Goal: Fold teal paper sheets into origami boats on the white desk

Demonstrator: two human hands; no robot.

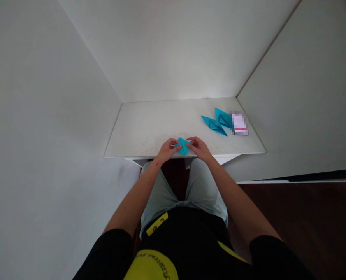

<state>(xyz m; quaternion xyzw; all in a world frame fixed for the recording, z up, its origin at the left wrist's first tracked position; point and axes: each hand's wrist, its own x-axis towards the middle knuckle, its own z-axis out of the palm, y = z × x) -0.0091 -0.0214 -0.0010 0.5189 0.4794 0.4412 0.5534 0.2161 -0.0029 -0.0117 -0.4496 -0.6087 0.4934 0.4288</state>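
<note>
Between my two hands is a folded piece of light blue paper [183, 147], diamond-shaped with crease lines meeting near its middle. My left hand [169, 148] pinches its left corner between thumb and fingers. On the opposite corner, my right hand [198, 147] has a similar pinch. The paper is held at the front edge of the white table. Two folded blue paper boats [214, 125] lie close together farther back on the right, their ends pointed.
The white table [149, 120] sits in a nook, with walls behind and on both sides. A blurred-out device with a bright screen [239, 123] lies at the right beside the paper boats. My legs are under the table's front edge.
</note>
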